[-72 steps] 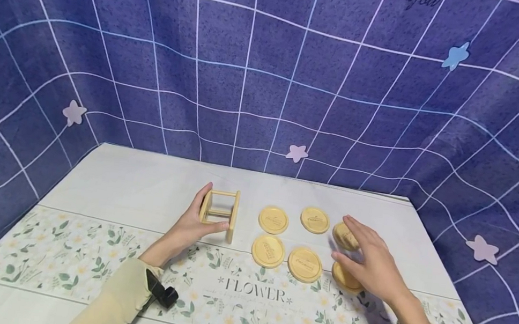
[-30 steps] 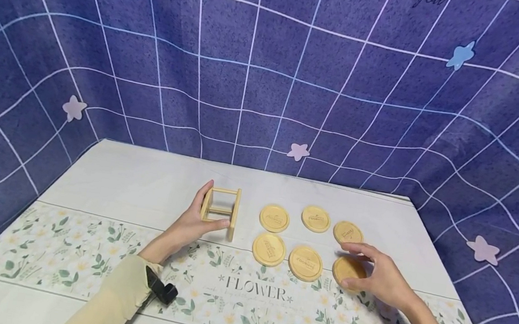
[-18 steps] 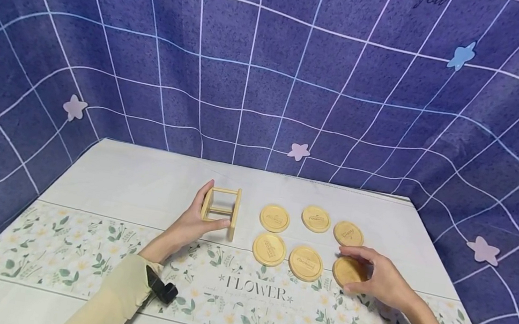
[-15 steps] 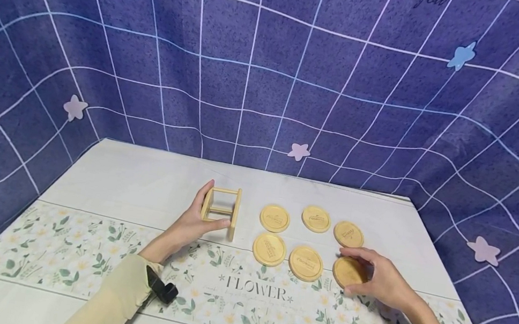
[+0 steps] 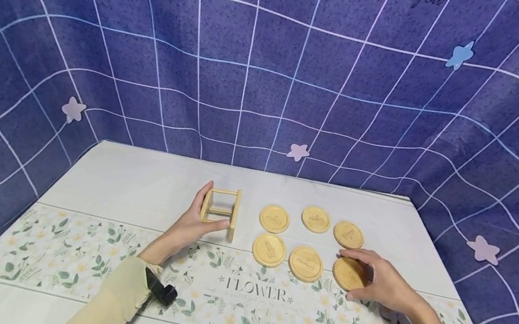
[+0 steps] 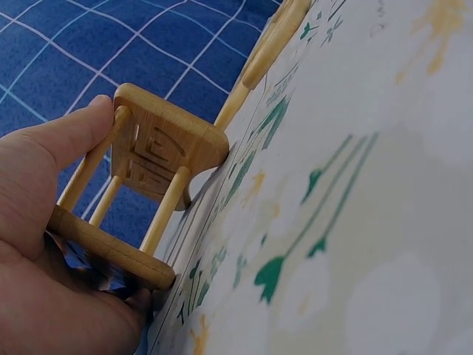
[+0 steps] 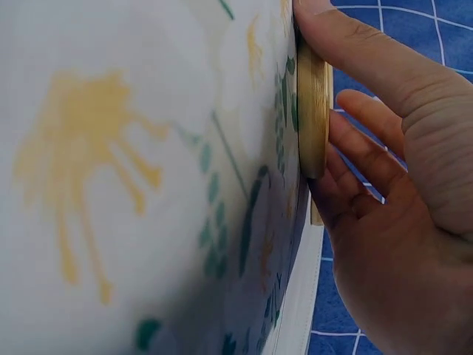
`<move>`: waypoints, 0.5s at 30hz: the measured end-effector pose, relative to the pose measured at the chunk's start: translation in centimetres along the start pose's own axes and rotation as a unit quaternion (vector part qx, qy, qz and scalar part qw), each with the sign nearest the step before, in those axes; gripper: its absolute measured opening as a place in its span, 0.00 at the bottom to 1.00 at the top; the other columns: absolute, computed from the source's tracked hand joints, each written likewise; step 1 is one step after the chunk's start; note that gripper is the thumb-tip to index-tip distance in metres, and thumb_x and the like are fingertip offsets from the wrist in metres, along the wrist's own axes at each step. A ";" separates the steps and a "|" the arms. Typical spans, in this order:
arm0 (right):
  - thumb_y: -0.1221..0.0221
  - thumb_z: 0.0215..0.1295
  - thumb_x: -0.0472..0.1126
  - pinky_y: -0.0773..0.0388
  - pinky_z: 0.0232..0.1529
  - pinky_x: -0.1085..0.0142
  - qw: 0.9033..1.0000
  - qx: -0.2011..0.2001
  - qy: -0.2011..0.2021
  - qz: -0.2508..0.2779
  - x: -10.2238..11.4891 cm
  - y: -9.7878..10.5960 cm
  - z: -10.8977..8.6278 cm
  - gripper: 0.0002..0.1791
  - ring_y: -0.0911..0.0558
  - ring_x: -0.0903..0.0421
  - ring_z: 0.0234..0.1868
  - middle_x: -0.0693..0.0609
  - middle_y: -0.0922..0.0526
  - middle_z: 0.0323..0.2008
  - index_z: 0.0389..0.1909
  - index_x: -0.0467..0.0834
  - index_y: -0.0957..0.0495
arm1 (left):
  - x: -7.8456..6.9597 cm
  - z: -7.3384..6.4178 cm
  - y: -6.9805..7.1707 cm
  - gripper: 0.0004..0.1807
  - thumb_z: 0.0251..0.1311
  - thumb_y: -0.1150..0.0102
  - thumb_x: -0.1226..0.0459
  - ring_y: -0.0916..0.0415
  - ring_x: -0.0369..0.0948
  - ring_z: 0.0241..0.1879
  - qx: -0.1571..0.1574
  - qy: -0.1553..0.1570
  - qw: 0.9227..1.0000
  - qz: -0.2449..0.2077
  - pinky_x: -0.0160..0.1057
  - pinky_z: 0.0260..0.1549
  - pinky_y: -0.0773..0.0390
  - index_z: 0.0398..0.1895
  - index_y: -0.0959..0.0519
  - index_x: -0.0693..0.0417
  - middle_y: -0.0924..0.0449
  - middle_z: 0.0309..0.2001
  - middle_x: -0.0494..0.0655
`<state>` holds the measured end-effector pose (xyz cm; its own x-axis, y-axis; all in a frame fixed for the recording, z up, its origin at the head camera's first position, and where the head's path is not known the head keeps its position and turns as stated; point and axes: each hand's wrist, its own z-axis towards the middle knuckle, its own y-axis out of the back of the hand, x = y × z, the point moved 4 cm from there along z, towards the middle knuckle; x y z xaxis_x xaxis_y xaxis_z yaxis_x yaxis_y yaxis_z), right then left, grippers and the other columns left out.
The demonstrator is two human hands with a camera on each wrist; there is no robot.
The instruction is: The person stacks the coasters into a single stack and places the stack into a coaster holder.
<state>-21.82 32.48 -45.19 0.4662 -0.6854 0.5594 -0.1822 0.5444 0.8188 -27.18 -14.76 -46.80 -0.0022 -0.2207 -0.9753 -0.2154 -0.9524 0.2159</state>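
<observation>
Tabletop [image 5: 140,182] stretches to its far edge beyond a left hand [image 5: 189,227] gripping a rack [image 6: 164,137]; a right hand [image 5: 384,283] clasps a disc [image 5: 348,274] between thumb and fingers.

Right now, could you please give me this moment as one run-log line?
left hand: grips wooden rack | right hand: curled round front-right wooden disc | five other discs: flat on table

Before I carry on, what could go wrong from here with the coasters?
The right hand could bump the engraved coaster just behind, which sits very close. The plain-topped coaster in its grasp is thin and could slip when lifted. The coaster holder might shift if the left hand spanning it loosens.
</observation>
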 end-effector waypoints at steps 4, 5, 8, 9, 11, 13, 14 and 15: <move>0.12 0.47 0.55 0.25 0.68 0.66 1.000 0.005 -0.005 0.001 0.0 0.1 0.0 0.51 0.22 0.49 0.70 0.47 0.17 0.70 0.74 0.48 0.19 | 0.1 0.0 0.1 0.66 0.68 0.22 0.54 0.62 0.61 0.89 -0.001 -0.001 1.000 0.002 0.67 0.84 0.54 0.93 0.65 0.31 0.65 0.92 0.53; 0.11 0.47 0.55 0.25 0.69 0.65 1.000 0.005 -0.006 0.001 0.0 0.1 0.0 0.51 0.21 0.48 0.70 0.47 0.17 0.70 0.74 0.48 0.19 | 0.2 0.0 0.1 0.66 0.68 0.22 0.54 0.61 0.61 0.89 -0.001 -0.001 1.000 0.001 0.67 0.84 0.53 0.93 0.65 0.32 0.64 0.92 0.54; 0.11 0.47 0.53 0.24 0.69 0.64 1.000 0.004 -0.011 -0.004 0.0 0.1 0.0 0.50 0.21 0.47 0.69 0.47 0.17 0.70 0.74 0.49 0.18 | 0.3 0.0 0.1 0.67 0.68 0.22 0.54 0.61 0.61 0.89 0.001 -0.005 1.000 -0.001 0.67 0.84 0.53 0.93 0.65 0.33 0.63 0.92 0.55; 0.11 0.46 0.53 0.23 0.69 0.63 1.000 0.002 -0.011 -0.007 -0.1 0.1 0.0 0.50 0.21 0.47 0.69 0.47 0.17 0.70 0.74 0.50 0.18 | 0.3 0.1 0.1 0.66 0.68 0.22 0.55 0.61 0.60 0.89 0.000 -0.006 1.000 -0.003 0.66 0.85 0.53 0.94 0.65 0.33 0.63 0.92 0.55; 0.10 0.46 0.53 0.23 0.69 0.63 1.000 0.000 -0.008 -0.011 -0.1 0.0 0.0 0.50 0.20 0.47 0.69 0.48 0.17 0.70 0.74 0.50 0.18 | 0.4 0.1 0.1 0.66 0.69 0.22 0.55 0.60 0.60 0.89 0.000 -0.010 1.000 -0.009 0.65 0.85 0.53 0.94 0.65 0.33 0.63 0.92 0.55; 0.10 0.45 0.53 0.24 0.68 0.66 1.000 -0.003 -0.004 -0.014 -0.1 0.0 0.0 0.50 0.20 0.47 0.68 0.48 0.16 0.70 0.73 0.50 0.17 | 0.5 0.1 0.1 0.66 0.69 0.22 0.56 0.60 0.59 0.89 -0.001 -0.016 1.000 -0.014 0.65 0.85 0.53 0.94 0.65 0.34 0.63 0.92 0.54; 0.10 0.45 0.53 0.24 0.68 0.66 1.000 -0.004 -0.003 -0.015 -0.1 0.0 0.0 0.50 0.20 0.48 0.68 0.48 0.16 0.69 0.73 0.50 0.17 | 0.5 0.1 0.1 0.66 0.69 0.22 0.56 0.60 0.59 0.89 -0.001 -0.018 1.000 -0.017 0.64 0.85 0.54 0.94 0.65 0.34 0.63 0.92 0.54; 0.10 0.45 0.53 0.24 0.68 0.67 1.000 -0.005 -0.002 -0.015 -0.1 0.0 0.0 0.50 0.20 0.49 0.68 0.48 0.16 0.69 0.73 0.50 0.17 | 0.6 0.2 0.1 0.66 0.69 0.22 0.56 0.61 0.59 0.89 -0.001 -0.020 1.000 -0.017 0.64 0.85 0.54 0.94 0.65 0.35 0.63 0.92 0.54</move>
<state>-21.93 32.57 -45.23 0.4670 -0.7035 0.5357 -0.1600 0.5286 0.8337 -27.35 -14.95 -47.36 -0.0343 -0.1797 -0.9831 -0.2148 -0.9594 0.1829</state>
